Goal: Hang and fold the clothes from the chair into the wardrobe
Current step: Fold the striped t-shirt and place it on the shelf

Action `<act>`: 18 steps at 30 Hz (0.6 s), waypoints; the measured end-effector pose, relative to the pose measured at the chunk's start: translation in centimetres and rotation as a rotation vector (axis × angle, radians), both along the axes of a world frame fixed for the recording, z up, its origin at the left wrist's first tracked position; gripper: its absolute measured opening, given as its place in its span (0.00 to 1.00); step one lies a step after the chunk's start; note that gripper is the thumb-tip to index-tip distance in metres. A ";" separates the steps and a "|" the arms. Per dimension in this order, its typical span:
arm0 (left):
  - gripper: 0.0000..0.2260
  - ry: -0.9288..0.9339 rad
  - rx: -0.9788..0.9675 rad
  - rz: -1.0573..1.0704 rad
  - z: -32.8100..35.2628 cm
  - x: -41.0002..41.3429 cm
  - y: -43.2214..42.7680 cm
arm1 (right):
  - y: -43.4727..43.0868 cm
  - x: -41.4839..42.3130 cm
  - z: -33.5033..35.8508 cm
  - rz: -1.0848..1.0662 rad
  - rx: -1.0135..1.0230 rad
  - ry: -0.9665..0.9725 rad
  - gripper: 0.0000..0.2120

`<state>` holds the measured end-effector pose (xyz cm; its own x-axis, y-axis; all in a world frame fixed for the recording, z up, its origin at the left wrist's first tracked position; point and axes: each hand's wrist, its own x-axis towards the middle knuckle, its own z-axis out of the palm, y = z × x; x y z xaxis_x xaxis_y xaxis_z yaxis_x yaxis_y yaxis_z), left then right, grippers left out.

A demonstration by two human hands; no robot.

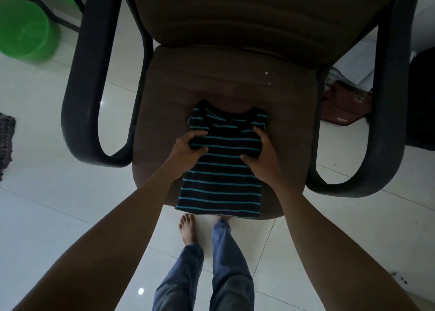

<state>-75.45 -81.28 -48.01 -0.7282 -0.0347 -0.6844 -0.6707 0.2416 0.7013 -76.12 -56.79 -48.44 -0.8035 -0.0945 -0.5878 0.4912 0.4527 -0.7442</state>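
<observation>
Fingers of the left hand [188,149] and right hand [261,156] pinch the dark shirt with thin blue stripes [219,183], lying half-folded on the brown padded chair seat [282,122]; folding seems unfinished; the wardrobe is not visible.

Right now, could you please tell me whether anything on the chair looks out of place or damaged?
Only two small white specks mar the brown chair seat beyond the striped shirt; stain or lint, unclear.
</observation>
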 end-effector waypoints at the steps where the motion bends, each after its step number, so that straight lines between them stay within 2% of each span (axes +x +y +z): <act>1: 0.19 -0.035 0.026 -0.051 0.1 0.1 -0.1 | -0.1 0.1 0.1 0.028 -0.012 -0.010 0.41; 4: 0.20 -0.105 0.053 -0.119 0.6 0.1 -0.1 | -0.1 0.3 0.4 0.090 -0.045 -0.063 0.41; 9: 0.27 -0.079 0.018 -0.108 3.8 0.5 0.0 | 0.1 0.4 3.7 -0.063 -0.118 -0.144 0.36; 14: 0.26 0.006 0.110 -0.080 10.8 1.0 -0.5 | 1.0 1.7 10.5 -0.191 -0.280 -0.158 0.33; 18: 0.25 0.103 0.106 -0.147 17.9 1.3 -0.3 | 1.0 3.5 17.2 -0.244 -0.338 -0.103 0.31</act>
